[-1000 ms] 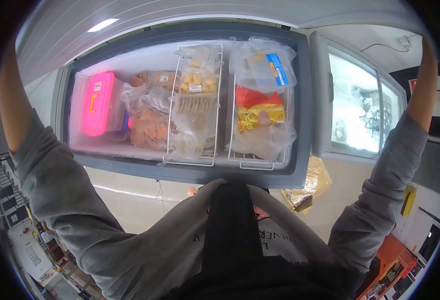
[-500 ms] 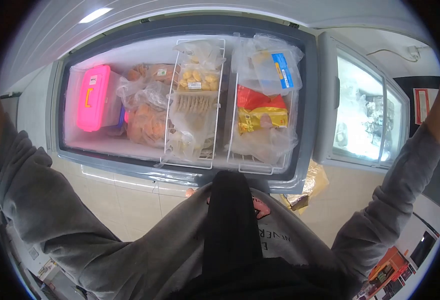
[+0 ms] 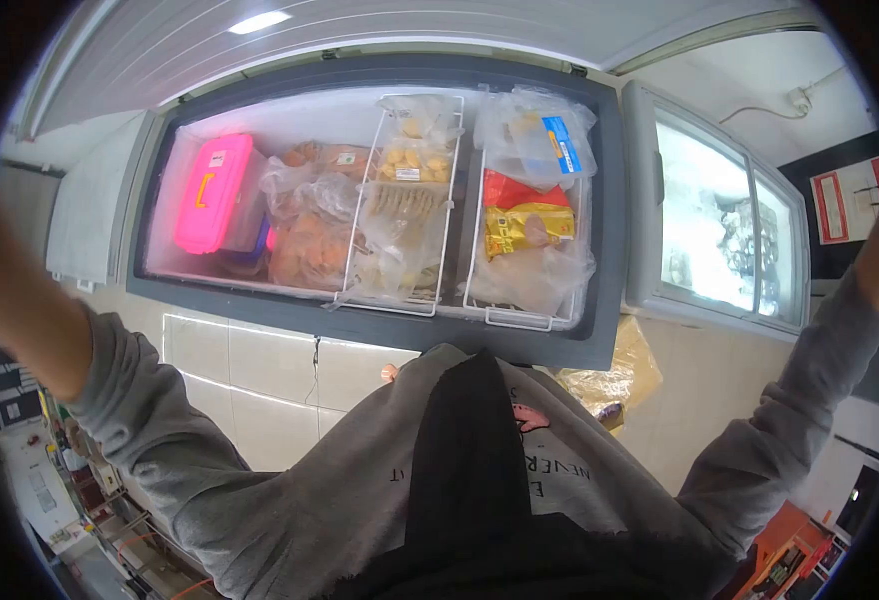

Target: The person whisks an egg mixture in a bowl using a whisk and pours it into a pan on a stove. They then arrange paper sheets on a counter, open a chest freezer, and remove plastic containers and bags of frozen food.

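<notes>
Both arms are raised and spread wide, and both hands lie beyond the edges of the view. At the far left a bare forearm and its grey sleeve (image 3: 150,400) reach upward; the right sleeve (image 3: 790,370) does likewise at the far right. Between them stands a chest freezer (image 3: 380,78) with its lid (image 3: 440,32) raised. Inside it are a pink-lidded plastic box (image 3: 210,195), bagged orange-brown food (image 3: 310,250) and two white wire baskets. The left basket (image 3: 447,240) holds bagged frozen food. In the right basket (image 3: 517,322) lie a red and gold packet (image 3: 528,228) and clear bags.
A glass-topped freezer (image 3: 645,200) stands close on the right, lit inside. On the floor by the front right corner lies a crumpled gold bag (image 3: 625,375). A cable (image 3: 316,370) hangs at the front, and shelving with goods (image 3: 90,450) is at lower left.
The view has turned and shifted, bringing more of the raised lid into sight. More of the left forearm now shows, bare above the sleeve. The freezer's contents lie as before.
</notes>
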Available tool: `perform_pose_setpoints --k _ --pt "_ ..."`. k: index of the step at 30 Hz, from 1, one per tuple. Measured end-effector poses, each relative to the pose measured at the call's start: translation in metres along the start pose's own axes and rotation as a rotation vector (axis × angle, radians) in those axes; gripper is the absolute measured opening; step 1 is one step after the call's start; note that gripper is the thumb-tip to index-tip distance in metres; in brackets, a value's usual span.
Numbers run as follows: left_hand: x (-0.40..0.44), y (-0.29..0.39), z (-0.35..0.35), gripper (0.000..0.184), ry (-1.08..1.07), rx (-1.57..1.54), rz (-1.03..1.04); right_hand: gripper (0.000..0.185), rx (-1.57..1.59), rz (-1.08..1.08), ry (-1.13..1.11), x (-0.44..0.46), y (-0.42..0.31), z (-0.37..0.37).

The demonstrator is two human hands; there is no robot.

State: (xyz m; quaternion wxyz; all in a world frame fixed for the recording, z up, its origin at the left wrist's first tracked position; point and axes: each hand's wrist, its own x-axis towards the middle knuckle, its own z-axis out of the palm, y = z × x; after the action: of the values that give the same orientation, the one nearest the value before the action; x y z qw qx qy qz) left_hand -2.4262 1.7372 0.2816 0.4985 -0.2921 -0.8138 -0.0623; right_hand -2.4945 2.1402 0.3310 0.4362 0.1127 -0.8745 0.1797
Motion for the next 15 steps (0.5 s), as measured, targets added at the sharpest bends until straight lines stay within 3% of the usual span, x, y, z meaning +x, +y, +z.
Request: perform_pose_setpoints --k 8,15 --pt "-0.052 0.062 -0.156 0.035 0.014 -0.059 0.075 0.042 0.221 -0.487 -0.103 -0.123 -0.092 -0.086" --pt "-0.077 0.137 -0.264 0.037 0.062 -0.267 0.246 0.041 0.286 -0.652 -0.233 -0.205 -0.131 -0.139"
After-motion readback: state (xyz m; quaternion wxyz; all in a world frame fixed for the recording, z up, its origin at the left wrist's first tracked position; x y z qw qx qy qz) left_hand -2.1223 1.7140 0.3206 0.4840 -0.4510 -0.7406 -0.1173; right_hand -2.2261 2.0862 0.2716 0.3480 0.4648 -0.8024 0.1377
